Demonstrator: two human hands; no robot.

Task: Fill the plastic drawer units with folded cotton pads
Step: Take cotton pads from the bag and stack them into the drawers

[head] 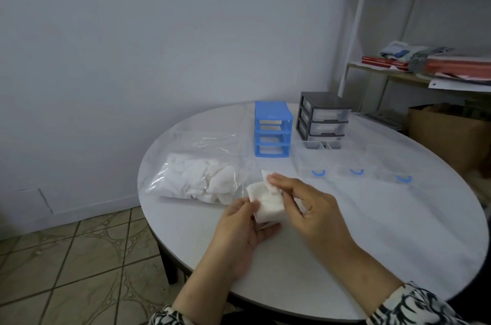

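Observation:
A small stack of white cotton pads (267, 205) rests in my left hand (239, 229) above the round white table (345, 258). My right hand (305, 202) pinches the top pad at its far edge. A clear bag of loose cotton pads (196, 181) lies to the left. Behind it stands a blue drawer frame (272, 129) with all three slots empty. A grey drawer unit (322, 119) stands to its right, its lowest drawer pulled partly out. Three clear drawers with blue handles (353, 168) sit in a row on the table.
An empty clear bag (210, 142) lies behind the full one. A white shelf rack (425, 69) with books and papers stands at the right, a cardboard box (449, 136) beneath it. Tiled floor (79, 258) lies to the left of the table.

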